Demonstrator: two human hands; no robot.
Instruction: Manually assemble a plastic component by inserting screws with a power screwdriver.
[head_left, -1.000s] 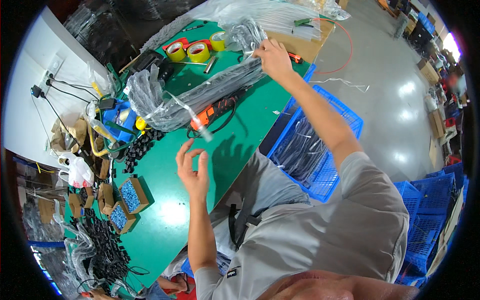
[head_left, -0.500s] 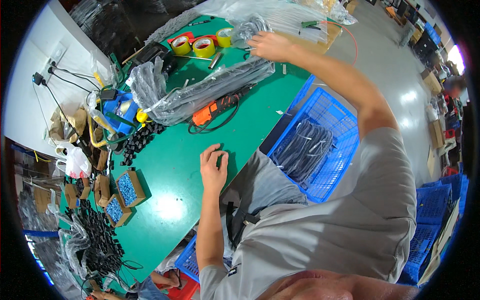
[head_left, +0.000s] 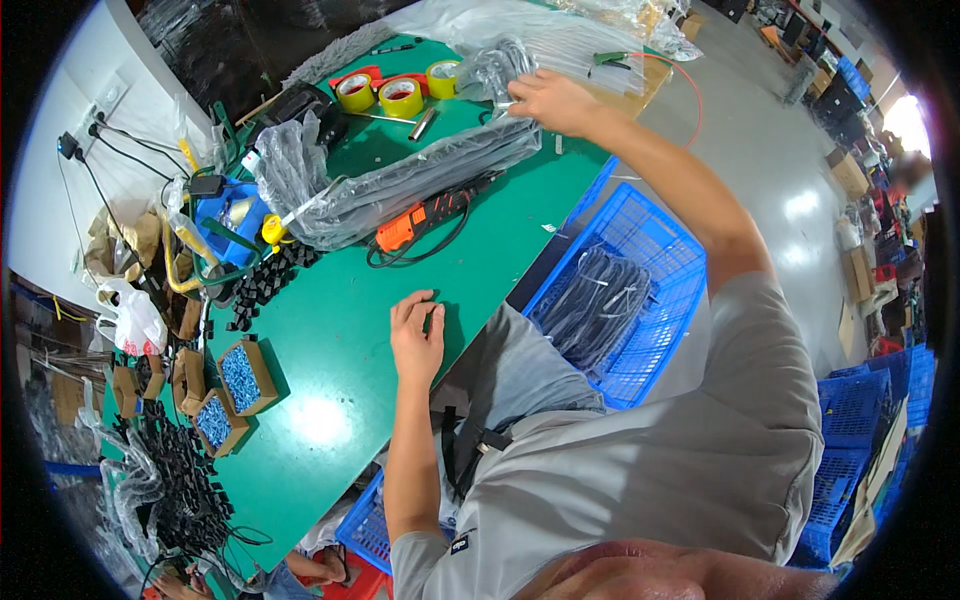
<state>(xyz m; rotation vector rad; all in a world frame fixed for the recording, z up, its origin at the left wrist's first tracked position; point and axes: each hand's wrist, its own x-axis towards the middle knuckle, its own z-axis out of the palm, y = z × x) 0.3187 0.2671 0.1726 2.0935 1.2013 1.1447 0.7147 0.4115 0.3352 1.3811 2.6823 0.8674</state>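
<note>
nearby, the person's bare left hand is at the front of a flat green tabletop, fingers loosely bent, nothing visible in them. to its right, below table height, an open blue plastic mesh basket already holds dark strips in clear plastic. farther in, a long grey bundle sheathed in clear film lies across the tabletop, behind an orange-and-black handheld power tool; its length looks covered, but its left end is loosely bunched, so it seems unfinished and is not in the basket. at its right end, beside crumpled clear plastic, the right hand reaches, fingers bent; whether they grip anything cannot be told. beyond sit yellow tape rolls.
</note>
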